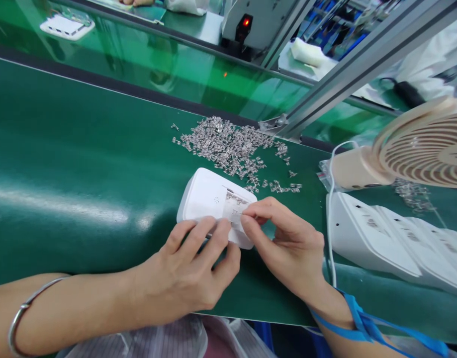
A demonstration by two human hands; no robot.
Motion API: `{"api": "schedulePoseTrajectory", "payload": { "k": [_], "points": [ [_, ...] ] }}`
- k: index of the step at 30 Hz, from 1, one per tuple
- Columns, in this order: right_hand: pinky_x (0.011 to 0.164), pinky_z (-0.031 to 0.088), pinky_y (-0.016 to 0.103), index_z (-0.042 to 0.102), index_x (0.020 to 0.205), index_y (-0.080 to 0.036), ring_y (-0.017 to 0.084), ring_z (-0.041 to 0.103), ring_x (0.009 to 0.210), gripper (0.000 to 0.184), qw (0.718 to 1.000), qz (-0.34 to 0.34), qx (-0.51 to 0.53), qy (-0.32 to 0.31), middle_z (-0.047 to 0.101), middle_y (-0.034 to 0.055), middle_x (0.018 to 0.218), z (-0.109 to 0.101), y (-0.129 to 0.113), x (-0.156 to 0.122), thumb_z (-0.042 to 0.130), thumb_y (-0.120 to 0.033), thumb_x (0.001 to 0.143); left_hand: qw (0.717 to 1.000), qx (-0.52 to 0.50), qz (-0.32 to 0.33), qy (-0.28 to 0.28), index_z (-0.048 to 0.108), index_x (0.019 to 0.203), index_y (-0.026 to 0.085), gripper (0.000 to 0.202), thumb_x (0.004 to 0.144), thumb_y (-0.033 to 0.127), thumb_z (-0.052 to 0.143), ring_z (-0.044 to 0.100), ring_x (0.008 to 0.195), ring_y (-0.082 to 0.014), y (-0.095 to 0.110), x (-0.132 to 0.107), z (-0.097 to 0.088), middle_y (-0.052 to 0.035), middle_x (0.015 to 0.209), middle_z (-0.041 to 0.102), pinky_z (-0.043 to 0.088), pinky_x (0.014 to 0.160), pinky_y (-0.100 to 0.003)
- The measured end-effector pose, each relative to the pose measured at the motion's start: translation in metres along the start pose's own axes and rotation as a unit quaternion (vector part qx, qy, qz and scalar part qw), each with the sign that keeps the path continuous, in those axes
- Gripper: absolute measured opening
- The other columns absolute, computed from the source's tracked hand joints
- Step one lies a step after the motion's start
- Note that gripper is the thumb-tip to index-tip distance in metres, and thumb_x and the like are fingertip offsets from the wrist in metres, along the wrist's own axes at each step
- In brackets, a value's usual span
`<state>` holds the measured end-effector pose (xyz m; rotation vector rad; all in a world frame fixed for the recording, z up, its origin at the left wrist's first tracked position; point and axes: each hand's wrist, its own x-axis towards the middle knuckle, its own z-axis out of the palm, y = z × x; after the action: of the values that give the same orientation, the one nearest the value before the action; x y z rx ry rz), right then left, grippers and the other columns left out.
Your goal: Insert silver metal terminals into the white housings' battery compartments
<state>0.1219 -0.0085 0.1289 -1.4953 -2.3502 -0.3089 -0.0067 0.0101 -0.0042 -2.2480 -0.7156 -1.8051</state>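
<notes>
The white casing [206, 191] was positioned on the green bench [82, 134], its near side touched by the left hand [194, 266], fingers parted; whether it was gripped could not be told. Over its recess [232, 206], 2 fingertips of the right hand [293, 243] were pressed together, any pinched part being indistinct.

Pale glare streaks the green tabletop [60, 206]; the upper right seems slightly blurred.

housing [206, 196]: smooth plastic | clips [221, 144]: shiny metal | tabletop [82, 149]: smooth, glossy | fan [353, 168]: plastic
</notes>
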Motion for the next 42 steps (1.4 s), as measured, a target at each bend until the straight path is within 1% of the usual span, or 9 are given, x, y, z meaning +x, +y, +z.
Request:
{"api": "schedulePoseTrajectory", "payload": {
  "k": [3, 7, 10, 14, 18, 21, 27, 36, 42],
  "points": [
    [0.06, 0.037, 0.027, 0.055, 0.078, -0.019, 0.011, 0.047, 0.065, 0.012, 1.0, 0.01, 0.014, -0.005, 0.053, -0.0003, 0.071, 0.0, -0.001, 0.001, 0.054, -0.008, 0.082, 0.999, 0.021, -0.009, -0.022, 0.058, 0.111, 0.019, 0.028, 0.084, 0.029, 0.056, 0.047, 0.112, -0.0259, 0.001, 0.0, 0.0, -0.0098, 0.122, 0.055, 0.032, 0.092, -0.038],
    [0.059, 0.038, 0.027, 0.056, 0.079, -0.02, 0.011, 0.049, 0.064, 0.013, 1.0, 0.011, 0.012, -0.01, 0.054, -0.0003, 0.071, 0.001, -0.002, 0.001, 0.053, -0.008, 0.082, 0.999, 0.037, -0.024, -0.008, 0.06, 0.108, 0.02, 0.026, 0.084, 0.029, 0.056, 0.05, 0.108, -0.0247, 0.001, 0.001, 0.0, -0.0087, 0.12, 0.056, 0.034, 0.088, -0.036],
    [0.062, 0.04, 0.029, 0.058, 0.079, -0.021, 0.013, 0.051, 0.068, 0.012, 1.0, 0.018, -0.003, 0.011, 0.055, 0.0009, 0.074, 0.002, 0.0, 0.001, 0.053, -0.01, 0.082, 0.999, 0.039, -0.025, -0.011, 0.059, 0.11, 0.019, 0.028, 0.085, 0.029, 0.056, 0.051, 0.105, -0.0244, 0.0, 0.002, 0.0, -0.0085, 0.12, 0.057, 0.035, 0.087, -0.037],
    [0.075, 0.043, 0.035, 0.062, 0.08, -0.022, 0.019, 0.056, 0.088, 0.008, 0.998, 0.034, -0.014, 0.043, 0.057, 0.0057, 0.092, 0.001, 0.005, 0.001, 0.056, -0.016, 0.082, 0.998, 0.046, -0.032, -0.024, 0.056, 0.116, 0.014, 0.033, 0.087, 0.03, 0.052, 0.05, 0.105, -0.0242, 0.0, 0.003, -0.002, -0.0079, 0.119, 0.058, 0.035, 0.087, -0.037],
    [0.084, 0.042, 0.04, 0.064, 0.081, -0.022, 0.023, 0.051, 0.108, 0.006, 0.999, 0.031, -0.019, 0.032, 0.055, 0.0082, 0.111, 0.001, 0.009, 0.001, 0.059, -0.018, 0.081, 0.998, 0.053, -0.034, -0.026, 0.057, 0.116, 0.013, 0.033, 0.089, 0.031, 0.05, 0.048, 0.106, -0.024, 0.001, 0.003, -0.002, -0.0078, 0.119, 0.057, 0.034, 0.088, -0.037],
    [0.088, 0.041, 0.042, 0.064, 0.082, -0.022, 0.023, 0.048, 0.114, 0.006, 0.999, 0.033, -0.012, 0.018, 0.054, 0.0079, 0.117, 0.002, 0.011, 0.001, 0.06, -0.019, 0.081, 0.997, 0.056, -0.034, -0.033, 0.055, 0.118, 0.013, 0.036, 0.088, 0.031, 0.052, 0.047, 0.109, -0.0245, 0.001, 0.002, -0.001, -0.0086, 0.122, 0.055, 0.034, 0.089, -0.037],
    [0.09, 0.042, 0.042, 0.065, 0.08, -0.023, 0.024, 0.047, 0.116, 0.007, 0.999, 0.044, 0.002, -0.014, 0.051, 0.0071, 0.121, 0.003, 0.009, 0.0, 0.059, -0.021, 0.082, 0.997, 0.062, -0.035, -0.042, 0.053, 0.12, 0.013, 0.038, 0.086, 0.03, 0.053, 0.045, 0.111, -0.0248, 0.0, 0.002, 0.0, -0.0115, 0.123, 0.053, 0.034, 0.089, -0.037],
    [0.088, 0.043, 0.043, 0.065, 0.078, -0.022, 0.025, 0.047, 0.115, 0.009, 0.999, 0.033, -0.027, -0.024, 0.051, 0.0091, 0.12, 0.004, 0.008, 0.0, 0.057, -0.019, 0.082, 0.997, 0.056, -0.04, -0.024, 0.055, 0.119, 0.012, 0.037, 0.088, 0.031, 0.05, 0.046, 0.108, -0.0237, 0.0, 0.003, 0.0, -0.01, 0.121, 0.055, 0.033, 0.088, -0.036],
    [0.089, 0.042, 0.044, 0.065, 0.077, -0.021, 0.024, 0.048, 0.114, 0.01, 0.998, 0.034, -0.034, -0.03, 0.05, 0.009, 0.121, 0.003, 0.008, 0.0, 0.056, -0.02, 0.083, 0.995, 0.073, -0.05, -0.038, 0.055, 0.119, 0.01, 0.039, 0.087, 0.033, 0.05, 0.045, 0.102, -0.0222, 0.0, 0.005, 0.002, -0.0078, 0.12, 0.055, 0.033, 0.083, -0.034]
  ]
}}
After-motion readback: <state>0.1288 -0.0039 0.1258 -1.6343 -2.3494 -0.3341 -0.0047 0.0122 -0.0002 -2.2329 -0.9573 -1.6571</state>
